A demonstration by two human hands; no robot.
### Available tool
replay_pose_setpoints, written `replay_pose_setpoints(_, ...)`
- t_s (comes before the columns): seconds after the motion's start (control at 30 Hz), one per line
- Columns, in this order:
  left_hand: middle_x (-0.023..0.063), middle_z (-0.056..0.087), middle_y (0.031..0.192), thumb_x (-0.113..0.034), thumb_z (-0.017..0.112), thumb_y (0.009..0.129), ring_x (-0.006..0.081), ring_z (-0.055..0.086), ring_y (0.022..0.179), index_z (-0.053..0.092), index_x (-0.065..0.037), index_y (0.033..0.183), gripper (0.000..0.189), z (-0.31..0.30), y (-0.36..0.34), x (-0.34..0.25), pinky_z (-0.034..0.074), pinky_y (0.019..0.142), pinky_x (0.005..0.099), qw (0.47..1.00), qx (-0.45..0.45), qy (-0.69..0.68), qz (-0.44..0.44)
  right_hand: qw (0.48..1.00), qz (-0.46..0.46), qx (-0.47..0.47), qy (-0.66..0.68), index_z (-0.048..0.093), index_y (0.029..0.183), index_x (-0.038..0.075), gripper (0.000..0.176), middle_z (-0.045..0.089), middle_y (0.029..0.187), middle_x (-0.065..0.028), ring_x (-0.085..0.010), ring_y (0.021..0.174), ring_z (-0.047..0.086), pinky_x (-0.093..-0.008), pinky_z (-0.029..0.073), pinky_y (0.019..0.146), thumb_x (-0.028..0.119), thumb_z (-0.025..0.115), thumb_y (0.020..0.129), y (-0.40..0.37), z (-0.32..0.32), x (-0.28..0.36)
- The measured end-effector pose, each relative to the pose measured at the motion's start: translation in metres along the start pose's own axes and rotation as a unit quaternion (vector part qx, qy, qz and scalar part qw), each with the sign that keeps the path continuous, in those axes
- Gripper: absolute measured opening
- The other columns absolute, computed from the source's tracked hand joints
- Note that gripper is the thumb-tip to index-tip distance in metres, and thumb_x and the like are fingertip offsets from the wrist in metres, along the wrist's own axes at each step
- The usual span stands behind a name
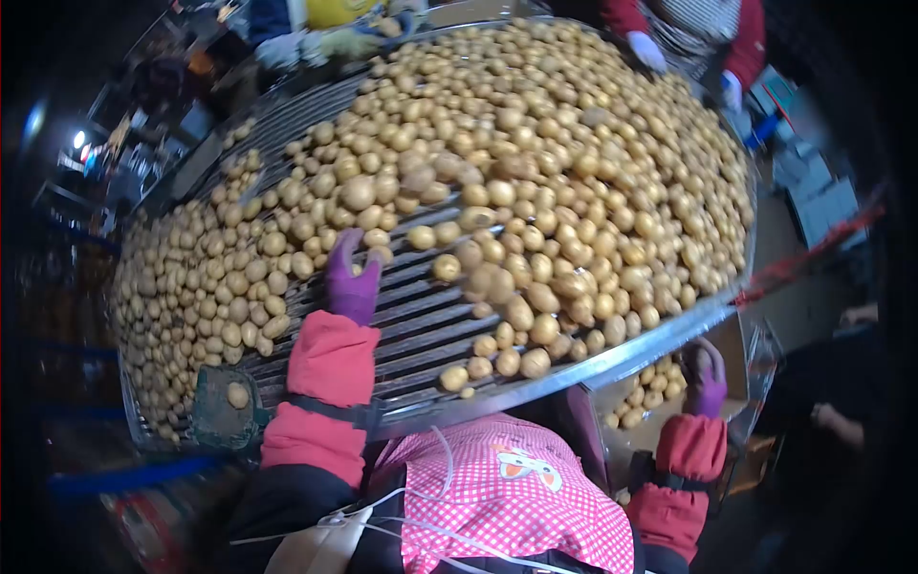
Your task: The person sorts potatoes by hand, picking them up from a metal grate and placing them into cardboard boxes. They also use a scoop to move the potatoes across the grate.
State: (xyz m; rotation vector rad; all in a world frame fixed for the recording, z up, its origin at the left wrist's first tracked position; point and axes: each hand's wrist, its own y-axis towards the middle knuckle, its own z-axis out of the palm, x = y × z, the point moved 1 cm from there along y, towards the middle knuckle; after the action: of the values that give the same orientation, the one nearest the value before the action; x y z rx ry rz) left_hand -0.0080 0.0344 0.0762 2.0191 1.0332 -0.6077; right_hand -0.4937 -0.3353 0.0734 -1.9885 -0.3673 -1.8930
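Observation:
My left hand (354, 279), in a purple glove, reaches over the slatted metal table (411, 316). Its thumb and fingers are spread, and small potatoes (378, 237) lie right at the fingertips. I see no potato clearly gripped in it. Down at the right, below the table's rim, my right hand (708, 381) is in a purple glove too. Its fingers are loosely curved and apart, at the side of a cardboard box (732, 359) partly filled with potatoes (650, 392). Nothing shows between those fingers.
A big heap of potatoes (574, 172) covers much of the table. A green scoop-like container (228, 407) with one potato sits at the front left. Across the table are a person's white-gloved hands (647, 51) and another person's gloved hand (335, 45). Someone's bare hand (837, 421) is at far right.

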Motion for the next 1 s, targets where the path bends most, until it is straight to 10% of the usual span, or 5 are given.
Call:
replay_pose_setpoints(0.3, 0.017, 0.051, 0.14, -0.022, 0.085, 0.07, 0.0334, 0.054, 0.125, 0.047, -0.012, 0.142, 0.082, -0.075, 0.096, 0.043, 0.044, 0.105, 0.0427, 0.985, 0.065, 0.158, 0.004, 0.728, -0.438, 0.294, -0.438, 0.053, 0.137, 0.03, 0.068, 0.048, 0.143, -0.0127, -0.0381, 0.13, 0.048, -0.0491, 0.046, 0.102, 0.026, 0.078, 0.073, 0.107, 0.452, 0.068)
replay_pose_setpoints(0.4, 0.0098, 0.055, 0.135, -0.032, 0.082, 0.07, 0.0318, 0.058, 0.116, 0.053, -0.02, 0.136, 0.073, -0.046, 0.129, 0.017, 0.048, 0.097, 0.0439, 0.967, 0.164, 0.18, 0.075, 0.633, -0.354, 0.317, -0.611, 0.046, 0.138, 0.036, 0.07, 0.042, 0.146, -0.0108, -0.0409, 0.13, 0.045, -0.0545, 0.048, 0.096, 0.039, 0.075, 0.074, 0.13, 0.528, 0.033)
replay_pose_setpoints(0.53, 0.0082, 0.058, 0.128, -0.04, 0.075, 0.073, 0.0336, 0.06, 0.1, 0.06, -0.03, 0.128, 0.058, 0.008, 0.134, 0.017, 0.051, 0.088, 0.0455, 0.933, 0.226, 0.269, 0.073, 0.62, -0.26, 0.377, -0.637, 0.05, 0.132, 0.03, 0.063, 0.053, 0.13, -0.0125, -0.0401, 0.117, 0.055, -0.0511, 0.051, 0.089, 0.041, 0.076, 0.075, 0.124, 0.522, 0.068)
replay_pose_setpoints(0.77, 0.0123, 0.055, 0.135, -0.023, 0.07, 0.087, 0.0279, 0.058, 0.12, 0.045, -0.01, 0.14, 0.06, 0.035, 0.102, -0.031, 0.052, 0.095, 0.0385, 0.959, 0.19, -0.204, -0.056, 0.932, 0.038, 0.352, 0.074, 0.049, 0.139, 0.008, 0.063, 0.06, 0.124, -0.0056, -0.0173, 0.112, 0.057, -0.0323, 0.048, 0.096, 0.033, 0.076, 0.087, 0.12, 0.416, 0.021)
replay_pose_setpoints(1.0, 0.0208, 0.049, 0.141, -0.04, 0.06, 0.097, 0.0422, 0.057, 0.119, 0.046, -0.012, 0.139, 0.052, 0.078, 0.008, -0.118, 0.059, 0.085, 0.0457, 0.548, 0.263, -0.731, -0.31, 0.926, 0.147, 0.248, 0.244, 0.053, 0.135, 0.007, 0.064, 0.067, 0.108, -0.0098, -0.0189, 0.091, 0.067, -0.0322, 0.054, 0.078, 0.059, 0.05, 0.097, 0.042, 0.247, 0.029)
